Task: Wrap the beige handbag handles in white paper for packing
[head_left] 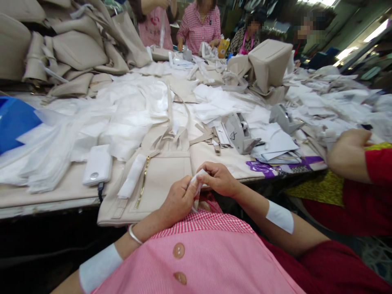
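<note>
My left hand (180, 200) and my right hand (219, 178) meet just above the pink apron, at the table's front edge. Both have their fingers closed on a narrow white strip (200, 175), which hangs down a little between them. Beside my left hand lies a beige bag (168, 173) with a brass zipper (143, 181) and straps reaching away from me. A rolled white paper (133, 175) rests on the bag, left of the zipper. The bag's lower edge hangs over the table edge.
A white power bank (98, 165) with a cable lies left. Tape dispensers (240, 132) and stacked papers (275, 143) stand right. Beige bags (79, 49) pile up back left. A co-worker's arm (350, 155) reaches in at right; other people stand across the table.
</note>
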### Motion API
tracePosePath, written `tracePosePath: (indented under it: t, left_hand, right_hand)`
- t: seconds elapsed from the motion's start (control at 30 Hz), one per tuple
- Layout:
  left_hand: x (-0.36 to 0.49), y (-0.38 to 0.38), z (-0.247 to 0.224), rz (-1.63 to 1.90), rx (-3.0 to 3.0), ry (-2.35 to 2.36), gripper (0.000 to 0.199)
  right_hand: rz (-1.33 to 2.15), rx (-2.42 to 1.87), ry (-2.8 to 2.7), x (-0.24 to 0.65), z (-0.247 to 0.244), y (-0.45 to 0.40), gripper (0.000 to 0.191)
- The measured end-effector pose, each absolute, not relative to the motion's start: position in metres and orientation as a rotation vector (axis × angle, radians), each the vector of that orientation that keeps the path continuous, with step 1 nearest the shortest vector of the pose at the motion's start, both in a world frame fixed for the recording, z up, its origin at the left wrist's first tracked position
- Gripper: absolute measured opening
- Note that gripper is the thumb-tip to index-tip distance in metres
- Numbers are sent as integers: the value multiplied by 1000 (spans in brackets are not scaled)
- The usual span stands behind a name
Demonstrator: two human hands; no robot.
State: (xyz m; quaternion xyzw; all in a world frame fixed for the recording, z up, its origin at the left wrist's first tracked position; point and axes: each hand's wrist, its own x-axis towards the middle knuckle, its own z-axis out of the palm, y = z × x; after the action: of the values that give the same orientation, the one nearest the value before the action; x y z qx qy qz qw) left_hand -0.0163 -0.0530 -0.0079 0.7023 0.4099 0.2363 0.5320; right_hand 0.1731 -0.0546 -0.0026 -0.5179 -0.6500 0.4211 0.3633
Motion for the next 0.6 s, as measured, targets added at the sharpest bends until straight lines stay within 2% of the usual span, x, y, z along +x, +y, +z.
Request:
tracePosePath:
  t: [0.17, 0.3, 0.47, 0.6]
  left_hand:
    - [-17, -52, -7, 562, 1728, 964, 35]
    - [-17, -48, -14, 544, 1736, 996, 39]
    - [-20, -46, -21, 539, 1656, 1035, 40]
    - [-21, -46, -21, 505, 1615, 1039, 42]
  right_hand:
    - [1009, -1382, -1594, 157, -9, -58, 22]
    - [805, -1489, -1703, 166, -4, -45, 38]
    - [330, -1861, -1385, 261, 48, 6, 30]
    - [447, -2194, -1135, 351, 64, 39, 21]
